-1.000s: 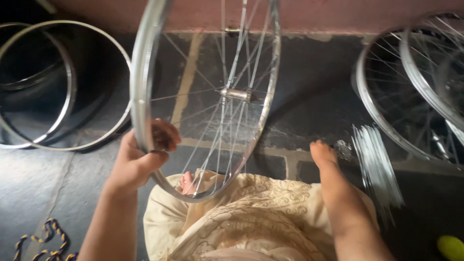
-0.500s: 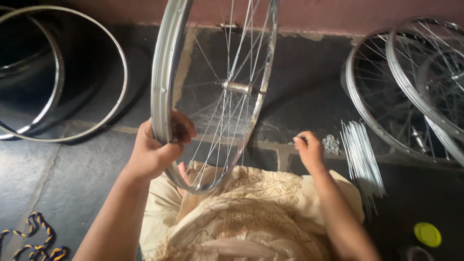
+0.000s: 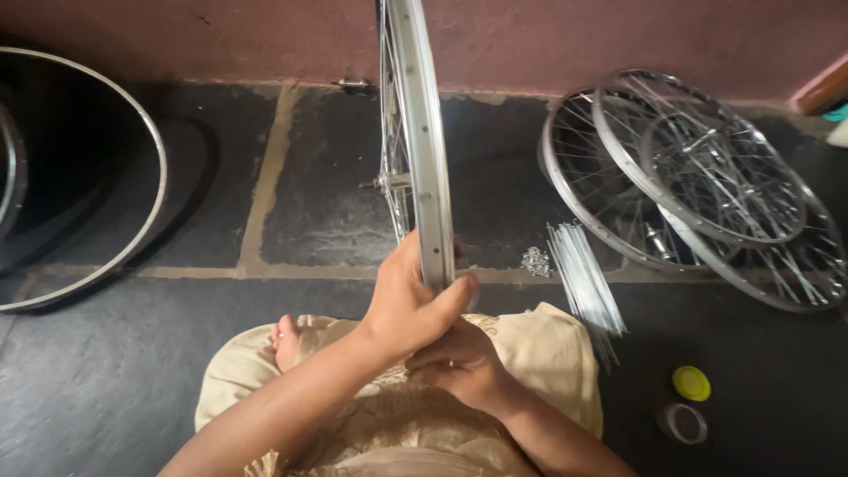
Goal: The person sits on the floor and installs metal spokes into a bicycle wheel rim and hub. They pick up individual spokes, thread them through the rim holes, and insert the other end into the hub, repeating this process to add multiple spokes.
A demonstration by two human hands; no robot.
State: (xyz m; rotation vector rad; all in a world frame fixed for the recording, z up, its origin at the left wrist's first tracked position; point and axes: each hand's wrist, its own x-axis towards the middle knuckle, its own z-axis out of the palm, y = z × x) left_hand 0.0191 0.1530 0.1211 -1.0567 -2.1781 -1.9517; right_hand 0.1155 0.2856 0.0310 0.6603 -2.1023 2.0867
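A spoked silver bicycle wheel (image 3: 422, 141) stands upright and edge-on in front of me, its hub (image 3: 389, 183) showing at the left of the rim. My left hand (image 3: 408, 305) grips the rim near its bottom. Just below and behind it, my right hand (image 3: 459, 364) sits against the lower part of the wheel, fingers curled; what it holds is hidden. My lap is covered by cream cloth (image 3: 539, 353).
Bare rims (image 3: 150, 150) lie on the dark stone floor at the left. Several spoked wheels (image 3: 698, 177) are stacked at the right. Loose spokes (image 3: 583, 283) and a pile of small nipples (image 3: 534, 261) lie beside them. A yellow lid (image 3: 692, 382) and small jar (image 3: 682, 422) sit lower right.
The wheel has turned from angled to edge-on. My right hand moved left from the floor near the spokes to the wheel's bottom, under my left hand.
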